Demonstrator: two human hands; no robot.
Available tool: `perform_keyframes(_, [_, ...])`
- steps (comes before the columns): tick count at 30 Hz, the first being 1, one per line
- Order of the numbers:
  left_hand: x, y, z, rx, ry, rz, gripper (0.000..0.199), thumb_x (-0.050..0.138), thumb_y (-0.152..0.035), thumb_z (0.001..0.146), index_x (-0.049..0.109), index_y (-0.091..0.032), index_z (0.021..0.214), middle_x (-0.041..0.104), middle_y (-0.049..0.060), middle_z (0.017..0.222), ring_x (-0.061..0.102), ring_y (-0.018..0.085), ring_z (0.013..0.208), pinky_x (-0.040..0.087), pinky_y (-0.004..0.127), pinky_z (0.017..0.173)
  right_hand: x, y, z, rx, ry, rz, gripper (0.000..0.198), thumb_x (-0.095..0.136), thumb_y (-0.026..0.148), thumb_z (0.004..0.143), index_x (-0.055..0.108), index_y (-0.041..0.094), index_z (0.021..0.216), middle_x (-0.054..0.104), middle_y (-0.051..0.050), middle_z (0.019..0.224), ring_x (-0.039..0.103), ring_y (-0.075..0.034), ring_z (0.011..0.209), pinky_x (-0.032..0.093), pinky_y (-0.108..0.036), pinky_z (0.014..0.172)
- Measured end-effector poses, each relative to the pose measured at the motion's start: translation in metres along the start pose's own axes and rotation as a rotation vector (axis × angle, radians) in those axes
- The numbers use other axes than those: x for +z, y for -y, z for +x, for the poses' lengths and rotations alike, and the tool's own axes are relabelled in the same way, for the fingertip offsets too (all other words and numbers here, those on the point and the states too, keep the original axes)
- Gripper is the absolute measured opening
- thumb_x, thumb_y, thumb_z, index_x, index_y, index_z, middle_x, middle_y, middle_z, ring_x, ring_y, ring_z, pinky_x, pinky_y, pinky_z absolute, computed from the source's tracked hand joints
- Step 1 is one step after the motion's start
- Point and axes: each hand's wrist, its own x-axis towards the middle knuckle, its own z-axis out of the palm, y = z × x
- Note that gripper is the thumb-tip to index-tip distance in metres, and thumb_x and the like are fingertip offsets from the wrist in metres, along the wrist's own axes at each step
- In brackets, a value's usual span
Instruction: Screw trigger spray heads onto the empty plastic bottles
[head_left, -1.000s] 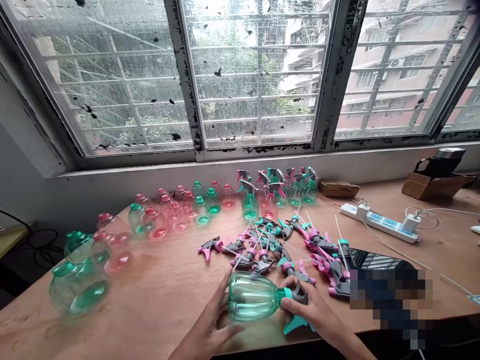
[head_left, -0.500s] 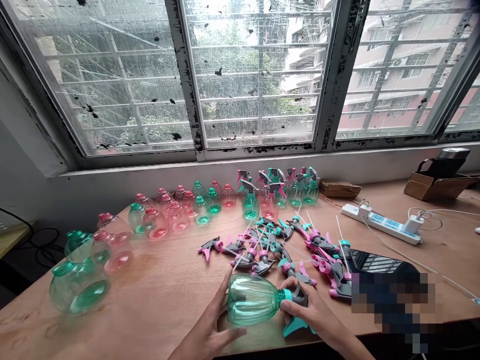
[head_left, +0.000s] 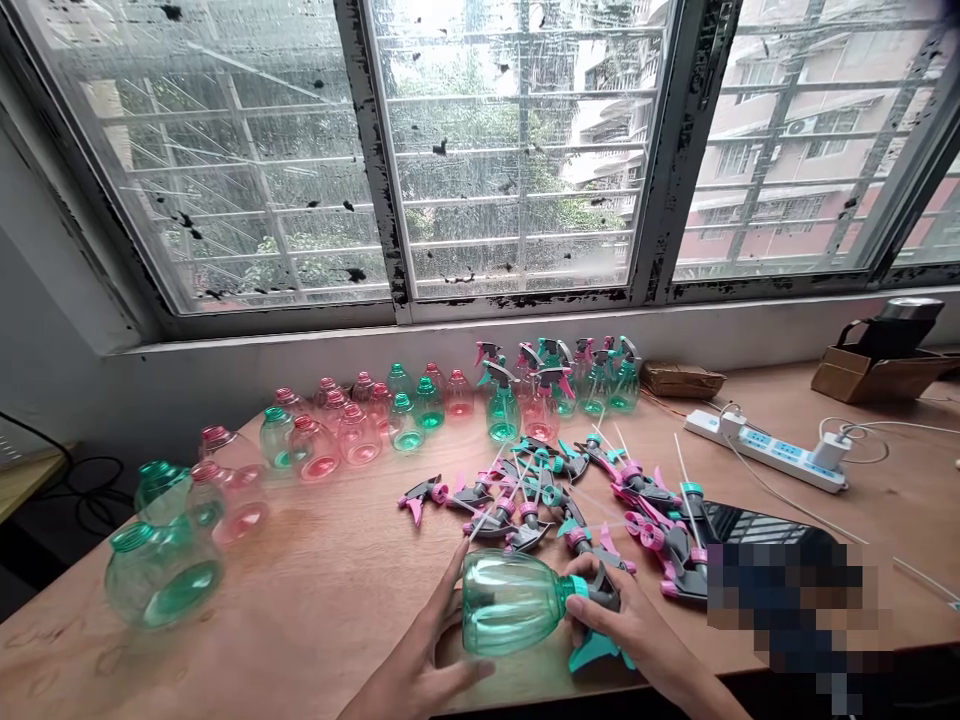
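A green transparent spray bottle (head_left: pixel 510 605) lies sideways in the air between my hands, above the table's front edge. My left hand (head_left: pixel 424 645) cups its base end, with fingers behind it and the thumb stretched along below. My right hand (head_left: pixel 626 615) is closed on the turquoise collar and grey spray head (head_left: pixel 604 597), which sits at the bottle's neck. A turquoise trigger (head_left: pixel 600 652) points down below the right hand. Just beyond lies a heap of loose pink, turquoise and grey spray heads (head_left: pixel 529 515), their white tubes sticking out.
Several headless green and pink bottles (head_left: pixel 360 435) stand on the left. Bottles with spray heads (head_left: pixel 502 410) stand near the window wall. To the right are a power strip (head_left: pixel 765 450), a dark flat glossy object (head_left: pixel 772 525), a flat brown package (head_left: pixel 682 380) and an open carton (head_left: pixel 862 375).
The whole view has shifted very slightly. Both hands keep the same hold on the bottle, with no clear movement between them.
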Motion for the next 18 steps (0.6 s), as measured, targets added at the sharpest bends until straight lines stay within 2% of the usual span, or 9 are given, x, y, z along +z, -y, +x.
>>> perform_keyframes(5, [-0.0017, 0.0052, 0.0000, -0.020, -0.003, -0.033, 0.111, 0.079, -0.042, 0.082, -0.004, -0.041, 0.155, 0.015, 0.000, 0.169, 0.017, 0.030, 0.154, 0.019, 0.047, 0.126, -0.0023, -0.0052, -0.0013, 0.003, 0.005, -0.003, 0.038, 0.079, 0.045, 0.079, 0.057, 0.019, 0.095, 0.069, 0.003, 0.067, 0.064, -0.016, 0.061, 0.050, -0.031, 0.062])
perform_keyframes(10, [-0.0002, 0.0018, -0.0010, -0.062, -0.018, -0.033, 0.099, 0.076, -0.046, 0.082, 0.013, -0.033, 0.158, 0.019, 0.003, 0.169, 0.011, 0.033, 0.155, 0.018, 0.049, 0.126, -0.0032, -0.0069, -0.0008, 0.001, 0.007, -0.007, 0.038, 0.081, 0.045, 0.078, 0.059, 0.018, 0.094, 0.067, 0.003, 0.066, 0.062, -0.016, 0.060, 0.048, -0.029, 0.060])
perform_keyframes(13, [0.0009, -0.0017, -0.0011, -0.047, -0.007, -0.010, 0.099, 0.077, -0.042, 0.083, 0.011, -0.038, 0.157, 0.023, 0.001, 0.167, 0.016, 0.033, 0.154, 0.020, 0.049, 0.125, -0.0020, -0.0057, 0.0006, -0.002, 0.003, 0.005, 0.038, 0.080, 0.046, 0.078, 0.057, 0.019, 0.094, 0.068, 0.003, 0.067, 0.064, -0.015, 0.059, 0.048, -0.029, 0.060])
perform_keyframes(18, [0.0002, 0.0020, -0.0006, 0.005, -0.004, 0.019, 0.095, 0.073, -0.039, 0.088, 0.008, -0.044, 0.156, 0.019, -0.003, 0.168, 0.020, 0.029, 0.154, 0.018, 0.044, 0.126, -0.0013, -0.0065, 0.0009, -0.018, 0.020, 0.012, 0.035, 0.080, 0.044, 0.079, 0.059, 0.019, 0.091, 0.068, 0.004, 0.066, 0.065, -0.015, 0.058, 0.049, -0.027, 0.058])
